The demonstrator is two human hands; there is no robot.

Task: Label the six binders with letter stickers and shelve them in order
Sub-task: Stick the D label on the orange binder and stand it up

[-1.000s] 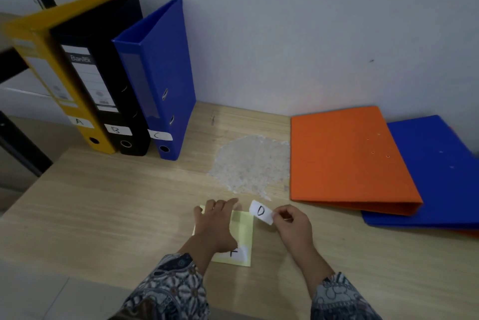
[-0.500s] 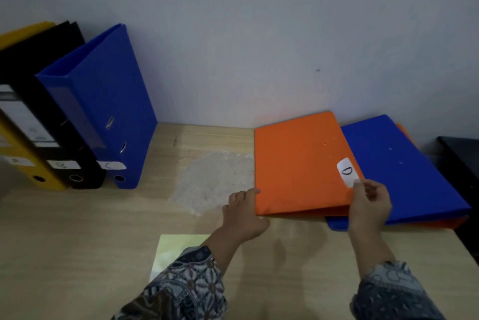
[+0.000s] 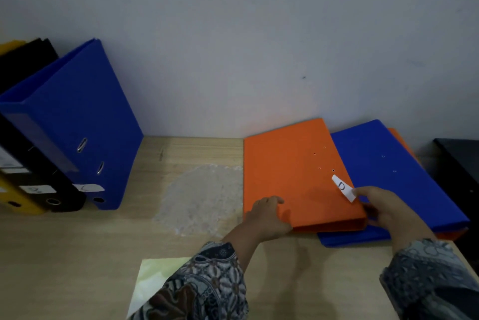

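Left hand (image 3: 267, 216): I see it curled on the near corner of the orange binder (image 3: 293, 179).
Right hand (image 3: 388, 212): it pinches the D sticker (image 3: 343, 187), by the right edge of the desk (image 3: 77, 255).

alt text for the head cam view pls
A right hand pinches a white D sticker over a flat orange binder whose near left corner the left hand holds. A yellow binder, black binder and C-labelled blue binder stand at left.

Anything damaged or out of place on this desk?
Yes: a rough whitish patch mars the light wooden tabletop between the standing blue binder and the flat orange binder; it looks like scraped veneer or dried residue.
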